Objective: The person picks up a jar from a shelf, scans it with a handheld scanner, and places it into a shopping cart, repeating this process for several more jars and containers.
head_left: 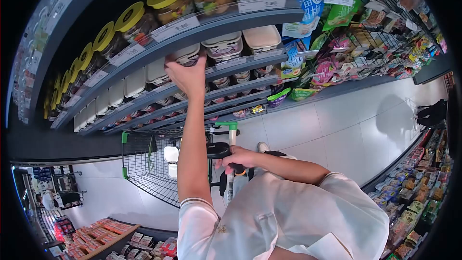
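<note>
My left hand [187, 74] reaches up to the shelf and has its thumb and fingers around a white-lidded container [186, 55]. Its fingertips are partly hidden by the container and the shelf above. Similar containers stand beside it, one [224, 45] to the right and another [262, 37] farther along. Low in the middle, my right hand [239, 158] is closed on the handle of a shopping cart [139, 171], near a black loop-shaped part [219, 150]. Inside the cart lie two white containers [171, 154].
Yellow-lidded jars [166, 0] line the shelf above, behind price tags [175, 29]. Bagged snacks [305, 7] hang at the right. Packaged goods [409, 197] fill a display at the lower right. Another person's dark-clothed legs [432, 114] show at the far right.
</note>
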Demonstrator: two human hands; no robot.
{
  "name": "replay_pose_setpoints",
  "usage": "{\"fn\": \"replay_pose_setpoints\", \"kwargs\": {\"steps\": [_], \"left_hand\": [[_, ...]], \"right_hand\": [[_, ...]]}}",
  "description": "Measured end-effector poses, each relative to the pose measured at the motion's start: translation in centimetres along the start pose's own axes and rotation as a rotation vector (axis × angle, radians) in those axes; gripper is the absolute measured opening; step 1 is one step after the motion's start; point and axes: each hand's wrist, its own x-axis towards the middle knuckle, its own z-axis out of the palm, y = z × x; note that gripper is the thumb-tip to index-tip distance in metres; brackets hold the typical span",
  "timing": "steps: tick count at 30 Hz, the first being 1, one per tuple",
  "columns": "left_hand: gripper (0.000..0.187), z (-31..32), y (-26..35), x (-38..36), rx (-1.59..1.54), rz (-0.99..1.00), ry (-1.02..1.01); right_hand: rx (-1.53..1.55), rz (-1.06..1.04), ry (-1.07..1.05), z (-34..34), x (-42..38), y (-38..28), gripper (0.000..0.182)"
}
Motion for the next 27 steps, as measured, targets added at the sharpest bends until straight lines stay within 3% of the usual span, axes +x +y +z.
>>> {"fn": "replay_pose_setpoints", "kwargs": {"steps": [7,10,13,14,15,17,19,20,21,23,24,27], "left_hand": [[0.090,-0.4,1.0,0.1,-0.286,-0.017,0.079],[0.100,-2.4,0.1,-0.1,-0.439,-0.028,0.066],[0.091,-6.3,-2.0,-2.1,-0.567,-0.055,0.013],[0.089,-8.1,-2.7,-3.2,-0.613,-0.096,-0.030],[0.089,-9.8,-4.3,-4.3,-0.727,-0.152,-0.105],[0.072,-13.3,-4.5,-7.2,-1.033,-0.293,-0.220],[0.070,-16.4,-8.1,-9.9,-1.345,-0.710,-0.359],[0.078,-17.2,-9.8,-11.0,-1.506,-0.810,-0.476],[0.087,-18.0,-10.0,-12.7,-1.522,-0.886,-0.451],[0.094,-18.9,-8.6,-14.7,-1.596,-0.852,-0.605],[0.099,-19.0,-10.3,-15.8,-1.772,-0.885,-0.639],[0.112,-19.2,-10.3,-17.3,-1.836,-0.895,-0.752]], "right_hand": [[-0.144,-0.205,0.147,-2.9,-6.1,-1.8,0.037],[-0.171,-0.284,0.173,-3.8,-8.3,-3.2,0.044],[-0.354,-0.397,0.183,-4.8,-9.6,-4.2,0.043],[-0.349,-0.349,0.171,-4.8,-11.1,-5.3,0.045],[-0.380,-0.418,0.173,-5.1,-11.7,-5.6,0.046],[-0.436,-0.557,0.180,-5.7,-12.5,-5.9,0.048],[-0.549,-0.577,0.172,-5.1,-14.8,-8.2,0.051],[-0.606,-0.582,0.167,-4.3,-15.9,-9.4,0.052],[-0.707,-0.618,0.164,-3.4,-16.7,-10.6,0.053],[-0.915,-0.693,0.154,-1.6,-18.0,-12.9,0.056],[-1.001,-0.651,0.139,-1.0,-18.6,-13.7,0.053],[-1.220,-0.390,0.070,0.3,-18.7,-14.8,0.047]]}}
